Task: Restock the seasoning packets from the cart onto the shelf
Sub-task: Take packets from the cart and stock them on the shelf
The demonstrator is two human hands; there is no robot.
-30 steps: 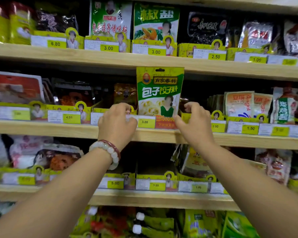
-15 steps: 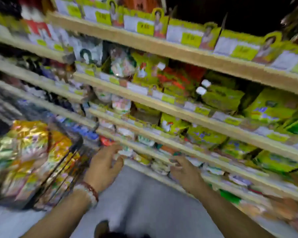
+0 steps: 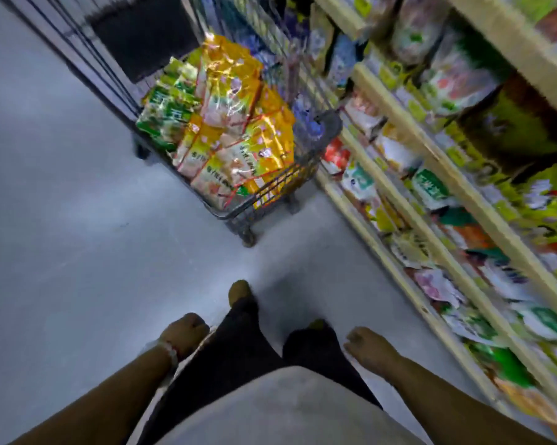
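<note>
A grey floor (image 3: 62,220) fills the left side of the view. Low on the left, the left hand (image 3: 182,332) hangs beside a dark trouser leg (image 3: 235,348); its fingers are loosely curled and it holds nothing. A beaded bracelet (image 3: 169,351) circles the wrist.

Further up, near the middle of the floor, stands a wire cart (image 3: 270,200) on small wheels, its right side just beside the lowest shelf boards. The seasoning packets (image 3: 235,133) lie heaped in its basket: glossy yellow-orange ones bound with red string fill the near and right part, and a smaller clutch of green ones (image 3: 164,114) sits at the basket's left edge. Behind the heap, a dark flat panel (image 3: 142,33) leans inside the cart's far end.

Below the cart, two shoe tips show past the dark trousers, and a pale garment (image 3: 286,409) covers the bottom middle.

To the right of the legs the right hand (image 3: 367,346) hangs free, its fingers relaxed and slack, grasping nothing, near the base of the shelving.

The shelf (image 3: 463,187) runs along the right side, several pale wooden boards slanting from the top middle to the bottom right corner. Packets in green, white, red and yellow crowd every board, blurred too much to read, with yellow-green price tags along the front edges.
</note>
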